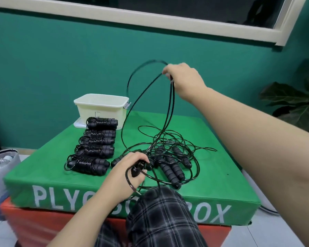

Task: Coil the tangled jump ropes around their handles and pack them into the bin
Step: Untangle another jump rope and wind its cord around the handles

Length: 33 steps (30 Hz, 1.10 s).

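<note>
My left hand (128, 172) grips a pair of black jump-rope handles (136, 171) just above the front of the green plyo box (212, 175). My right hand (183, 78) is raised high and pinches that rope's black cord (132, 111), which loops up from the handles. A tangled pile of black ropes and foam handles (171, 161) lies on the box right of my left hand. Several coiled ropes (95, 148) sit in a row on the left. The white bin (101, 108) stands at the box's far left corner.
The bin rests on its white lid (78, 123). A red box (34, 223) lies under the green one. A grey bag (2, 168) stands on the floor at left, a dark leafy plant (296, 102) at right. My plaid-clad knee (161, 207) presses against the box's front.
</note>
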{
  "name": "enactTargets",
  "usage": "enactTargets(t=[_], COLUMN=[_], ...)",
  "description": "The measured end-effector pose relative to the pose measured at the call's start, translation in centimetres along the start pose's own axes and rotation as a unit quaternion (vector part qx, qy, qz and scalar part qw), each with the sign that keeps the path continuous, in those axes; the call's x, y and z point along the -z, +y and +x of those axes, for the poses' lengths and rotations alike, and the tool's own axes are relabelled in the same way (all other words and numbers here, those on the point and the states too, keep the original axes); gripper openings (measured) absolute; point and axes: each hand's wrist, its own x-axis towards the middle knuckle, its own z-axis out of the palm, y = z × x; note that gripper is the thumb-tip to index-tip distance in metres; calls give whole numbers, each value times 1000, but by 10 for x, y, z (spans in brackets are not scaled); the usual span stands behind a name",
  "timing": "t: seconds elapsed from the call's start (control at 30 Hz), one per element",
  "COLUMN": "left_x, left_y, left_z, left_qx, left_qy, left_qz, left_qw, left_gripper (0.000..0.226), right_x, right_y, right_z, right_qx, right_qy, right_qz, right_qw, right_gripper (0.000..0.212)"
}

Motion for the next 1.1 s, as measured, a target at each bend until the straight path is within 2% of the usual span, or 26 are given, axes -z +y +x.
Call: enactTargets(t=[0.1, 0.2, 0.27, 0.37, 0.5, 0.6, 0.67, 0.73, 0.93, 1.1], left_x=[-9, -18, -22, -26, -36, -42, -47, -53, -65, -62], left_y=[0, 1, 1, 6, 11, 17, 22, 30, 50, 53], left_z=[-3, -6, -5, 0, 7, 10, 12, 13, 14, 18], left_qx=[54, 103, 148, 224, 293, 314, 314, 303, 226, 174], left_qy=[-42, -66, -64, -61, -60, -30, -26, -9, 52, 107], left_qz=[1, -41, -59, -69, -147, -235, -223, -229, -228, -261], left_qw=[998, 992, 985, 970, 943, 919, 923, 925, 946, 943], left_gripper=[37, 35, 46, 78, 98, 104, 111, 117, 101, 81], right_x=[-27, -46, -54, -54, -39, -27, -21, -19, -51, -67], right_y=[-2, 2, 5, 1, -9, -17, -22, -28, -56, -75], right_z=[-21, -43, -55, -70, -93, -116, -136, -155, -213, -239], right_qx=[-36, -132, -183, -179, -155, -165, -172, -175, -215, -264], right_qy=[-72, -141, -207, -280, -244, -175, -104, -61, -64, -33], right_qz=[-82, -76, -52, -21, 44, 155, 219, 260, 389, 506], right_qw=[993, 978, 960, 943, 956, 958, 955, 948, 893, 820], right_gripper=[47, 42, 59, 81, 77, 49, 34, 27, 21, 28])
